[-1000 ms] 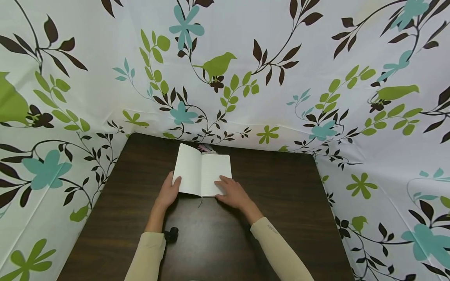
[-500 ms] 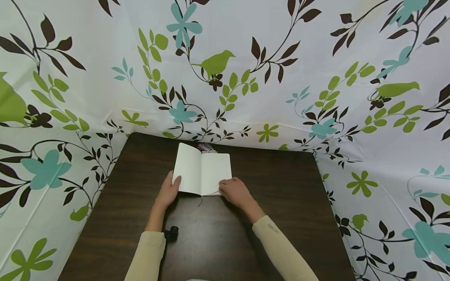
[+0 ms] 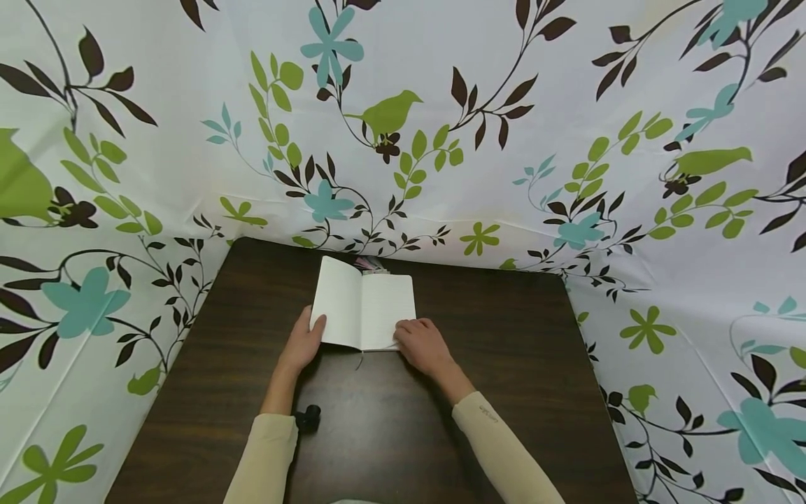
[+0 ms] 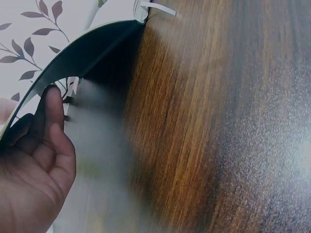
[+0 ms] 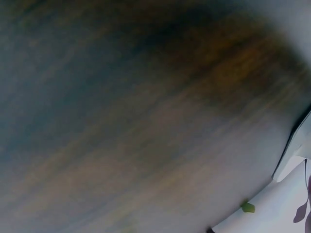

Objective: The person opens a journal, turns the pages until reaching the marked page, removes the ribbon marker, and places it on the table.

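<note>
An open notebook (image 3: 388,304) with white pages lies toward the back of the table. My left hand (image 3: 302,343) holds its raised left side, thumb over the page and fingers behind. From below, the left wrist view shows the dark cover (image 4: 97,48) bowed upward above the fingers. A thin ribbon bookmark (image 3: 360,361) hangs from the spine. At the lower right corner of the right page, my right hand (image 3: 427,348) pinches the page with curled fingers. The right wrist view catches only the notebook's edge (image 5: 294,150); the right hand is out of that picture.
Behind the notebook, small pinkish items (image 3: 370,264) are partly hidden. The dark wooden table (image 3: 504,364) meets a leaf-and-bird patterned cloth (image 3: 491,161) at the back and sides. A black camera (image 3: 308,418) sits on the left wrist. Something pale (image 3: 355,501) shows at the bottom edge.
My right hand has drawn back from lying spread over the right page to its lower right corner, its fingers now curled there. The left hand keeps its hold.
</note>
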The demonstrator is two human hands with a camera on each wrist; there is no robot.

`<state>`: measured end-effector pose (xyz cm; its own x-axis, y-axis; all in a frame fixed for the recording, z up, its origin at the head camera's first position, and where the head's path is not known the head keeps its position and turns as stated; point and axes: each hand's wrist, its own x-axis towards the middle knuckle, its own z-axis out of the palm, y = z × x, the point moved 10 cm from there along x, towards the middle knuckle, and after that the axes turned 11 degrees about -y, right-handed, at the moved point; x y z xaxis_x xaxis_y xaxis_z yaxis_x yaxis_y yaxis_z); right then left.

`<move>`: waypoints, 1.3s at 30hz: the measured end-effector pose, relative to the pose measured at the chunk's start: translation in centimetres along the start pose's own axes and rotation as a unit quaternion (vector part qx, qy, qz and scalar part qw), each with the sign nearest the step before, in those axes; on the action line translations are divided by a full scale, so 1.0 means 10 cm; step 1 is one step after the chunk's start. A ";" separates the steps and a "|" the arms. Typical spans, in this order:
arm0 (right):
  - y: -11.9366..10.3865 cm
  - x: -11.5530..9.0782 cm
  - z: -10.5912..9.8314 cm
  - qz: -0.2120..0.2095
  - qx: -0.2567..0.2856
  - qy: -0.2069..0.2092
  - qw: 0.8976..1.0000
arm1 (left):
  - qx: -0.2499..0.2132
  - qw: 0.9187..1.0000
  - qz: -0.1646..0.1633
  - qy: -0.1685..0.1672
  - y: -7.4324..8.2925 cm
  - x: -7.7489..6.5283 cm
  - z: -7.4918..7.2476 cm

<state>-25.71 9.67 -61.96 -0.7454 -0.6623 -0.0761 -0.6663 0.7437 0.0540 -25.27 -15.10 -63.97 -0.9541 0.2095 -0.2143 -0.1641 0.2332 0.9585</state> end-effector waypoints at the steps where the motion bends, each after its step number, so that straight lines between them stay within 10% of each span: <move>1: 0.02 -0.01 -0.01 0.006 0.003 0.007 1.000 | 0.002 1.000 -0.001 -0.002 0.00 0.00 0.01; 10: 0.32 -0.03 -0.13 0.126 0.091 0.080 0.985 | 0.002 1.000 -0.003 0.002 -0.03 0.01 0.02; 19: 0.32 0.12 -0.08 0.183 0.330 0.068 0.924 | -0.001 1.000 -0.008 0.019 -0.05 0.02 -0.01; 39: -0.49 0.42 0.06 0.104 0.385 -0.024 0.917 | -0.016 1.000 -0.005 0.020 -0.09 0.04 0.00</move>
<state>-25.53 3.31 -63.16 -0.8404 -0.5082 -0.1885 -0.2843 0.7094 -0.6449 -25.48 -15.24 -64.87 -0.9616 0.1689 -0.2163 -0.1806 0.2040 0.9622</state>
